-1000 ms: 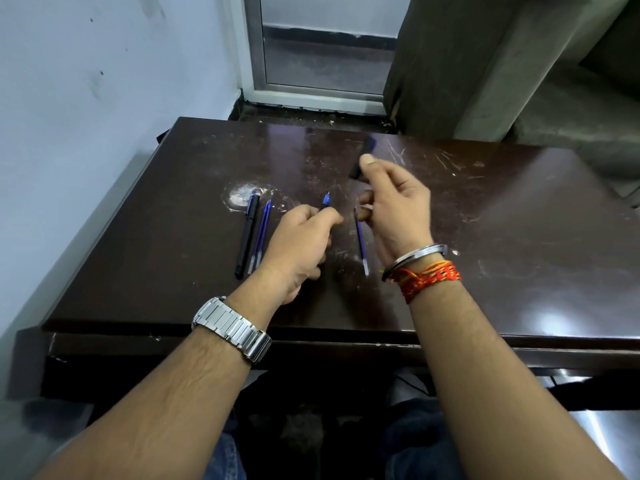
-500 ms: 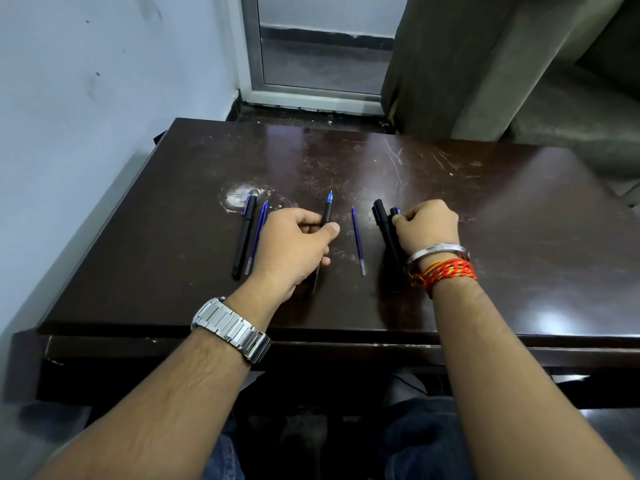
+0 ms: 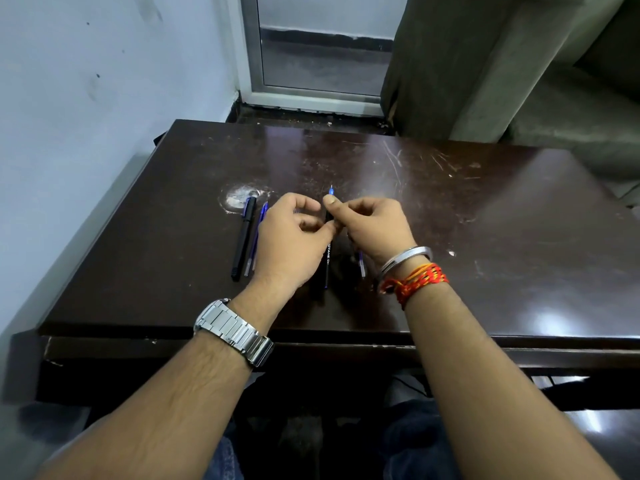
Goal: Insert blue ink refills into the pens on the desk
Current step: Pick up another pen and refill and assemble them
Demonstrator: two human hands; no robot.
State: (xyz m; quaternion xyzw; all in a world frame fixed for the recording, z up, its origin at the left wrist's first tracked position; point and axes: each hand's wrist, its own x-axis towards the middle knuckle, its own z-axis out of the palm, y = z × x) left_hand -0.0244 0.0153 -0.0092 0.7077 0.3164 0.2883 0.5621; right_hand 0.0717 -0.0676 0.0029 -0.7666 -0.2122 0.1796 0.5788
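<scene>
A black pen barrel (image 3: 327, 263) with a blue tip pointing away from me is held over the middle of the dark desk (image 3: 485, 237). My left hand (image 3: 294, 240) pinches it at mid-length. The thumb and fingers of my right hand (image 3: 375, 226) grip it just below the tip. A black capped pen (image 3: 243, 239) lies on the desk to the left, with a blue refill (image 3: 255, 237) right beside it. Another blue refill (image 3: 361, 266) pokes out from under my right wrist. Any pen under my right hand is hidden.
The desk's left edge runs close to a white wall (image 3: 86, 133). A glass door (image 3: 322, 46) and a grey curtain (image 3: 467, 64) stand behind the far edge. A white scuff (image 3: 239, 197) marks the desk by the capped pen.
My right hand set a black pen down on the desk, then moved left and took hold of the pen in my left hand near its tip. The left hand kept its grip.
</scene>
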